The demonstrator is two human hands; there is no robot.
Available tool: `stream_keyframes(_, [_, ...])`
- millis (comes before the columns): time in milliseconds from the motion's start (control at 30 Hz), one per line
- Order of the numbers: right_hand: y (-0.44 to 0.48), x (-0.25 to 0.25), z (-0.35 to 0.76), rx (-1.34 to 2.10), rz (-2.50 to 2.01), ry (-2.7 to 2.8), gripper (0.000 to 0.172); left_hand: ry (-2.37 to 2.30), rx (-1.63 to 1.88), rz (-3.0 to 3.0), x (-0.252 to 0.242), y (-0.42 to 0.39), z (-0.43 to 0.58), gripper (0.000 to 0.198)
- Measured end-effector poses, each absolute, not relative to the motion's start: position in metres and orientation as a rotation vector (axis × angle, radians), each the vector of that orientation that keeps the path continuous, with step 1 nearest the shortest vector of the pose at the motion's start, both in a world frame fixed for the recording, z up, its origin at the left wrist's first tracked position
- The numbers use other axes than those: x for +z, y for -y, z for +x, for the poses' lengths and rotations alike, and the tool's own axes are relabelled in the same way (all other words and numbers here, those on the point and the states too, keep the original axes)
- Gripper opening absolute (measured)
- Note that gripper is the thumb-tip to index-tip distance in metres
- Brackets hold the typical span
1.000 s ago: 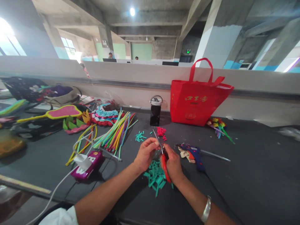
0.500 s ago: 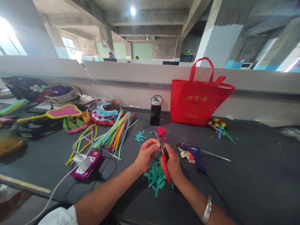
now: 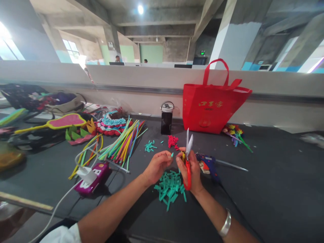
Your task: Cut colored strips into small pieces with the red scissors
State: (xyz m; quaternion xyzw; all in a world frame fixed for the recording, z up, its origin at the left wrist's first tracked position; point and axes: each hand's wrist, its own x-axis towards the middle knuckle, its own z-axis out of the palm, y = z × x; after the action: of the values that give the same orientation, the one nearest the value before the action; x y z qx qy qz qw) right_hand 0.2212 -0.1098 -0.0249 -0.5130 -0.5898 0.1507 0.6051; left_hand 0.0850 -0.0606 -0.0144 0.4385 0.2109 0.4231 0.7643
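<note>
Left hand (image 3: 159, 165): thumb and forefinger pinched nearly closed on one small teal piece (image 3: 172, 155), which projects from the fingertips towards the right hand; its free end seems to taper, though it is too small to be sure. Right hand (image 3: 191, 170): fingers wrapped about the red-handled scissors (image 3: 187, 175), blades upward in the view and parted in a narrow V; the blades stand apart from the teal piece, with a gap between the two hands. Below and between the hands, a loose pile of teal strips (image 3: 170, 189) lies on the dark table (image 3: 273, 192); beyond the left hand lies a smaller group of teal bits (image 3: 150, 146), with a heap of red bits (image 3: 172, 141) beside it, in front of the tumbler (image 3: 166, 122); the glue gun (image 3: 214, 168) lies just to the right of the right hand, partly hidden by it. Step in hand, as judged: trimming small pieces singly, at a pause between cuts; the next move would call for either setting this piece with the teal bits, if finished, or turning it and bringing it between the blades, with the left fingertips kept clear of the cutting line.
</note>
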Motion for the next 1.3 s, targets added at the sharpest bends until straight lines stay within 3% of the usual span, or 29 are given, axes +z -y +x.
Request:
stream_keyframes(167, [0.112, -0.022, 0.221, 0.570, -1.019, 1.315, 0.031, -0.463, 0.802, 0.930, -0.019, 0.059, 0.086, 0.006])
stream_keyframes(433, [0.111, -0.025, 0.221, 0.589, -1.025, 1.310, 0.025, -0.535, 0.702, 0.918, -0.020, 0.057, 0.085, 0.005])
stream_keyframes(667, [0.103, -0.027, 0.225, 0.608, -1.093, 1.252, 0.028, -0.713, 0.920, 1.191, -0.019, 0.051, 0.084, 0.007])
stream_keyframes(900, [0.104, -0.025, 0.224, 0.495, -1.153, 1.336, 0.029, -0.800, 0.894, 1.472, -0.016, 0.057, 0.086, 0.011])
stream_keyframes(1100, [0.100, -0.026, 0.230, 0.316, -1.286, 1.246, 0.025, -0.729, 0.926, 1.201, -0.016, 0.056, 0.085, 0.008])
stream_keyframes(1300, [0.098, -0.036, 0.227, 0.211, -1.369, 1.523, 0.031, -0.615, 1.134, 0.911, -0.009, 0.053, 0.082, 0.011])
